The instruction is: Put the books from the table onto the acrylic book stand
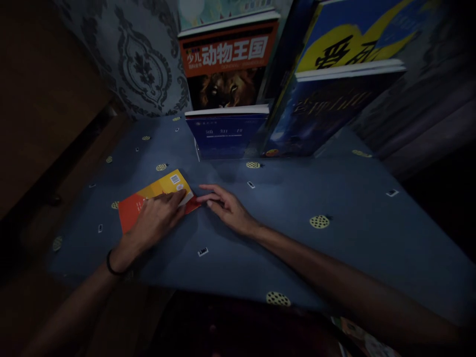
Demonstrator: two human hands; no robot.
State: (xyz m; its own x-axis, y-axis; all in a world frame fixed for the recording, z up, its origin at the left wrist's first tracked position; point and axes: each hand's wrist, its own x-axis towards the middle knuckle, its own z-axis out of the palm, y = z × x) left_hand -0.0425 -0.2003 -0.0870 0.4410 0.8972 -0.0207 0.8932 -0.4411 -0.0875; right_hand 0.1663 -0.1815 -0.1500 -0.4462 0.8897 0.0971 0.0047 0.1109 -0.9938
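A thin orange and yellow book [152,191] with a white barcode label lies on the left part of the table. Across its lower right side rests my left hand [158,213], fingers stretched over the cover and a black band on the wrist. The hand hides part of the book. My right hand [230,210] is just off the book's right edge, its index finger extended and the other fingers loosely apart. Its fingertips come close to the red corner of the book; whether they touch it, I cannot tell.
A blue cloth [238,248] with pineapple prints covers the table. At the back stand a dark blue booklet [228,136], a red lion-covered book [230,59], a dark blue book [320,111] and a blue and yellow book [349,37]. Behind them hangs a patterned grey cloth [143,69].
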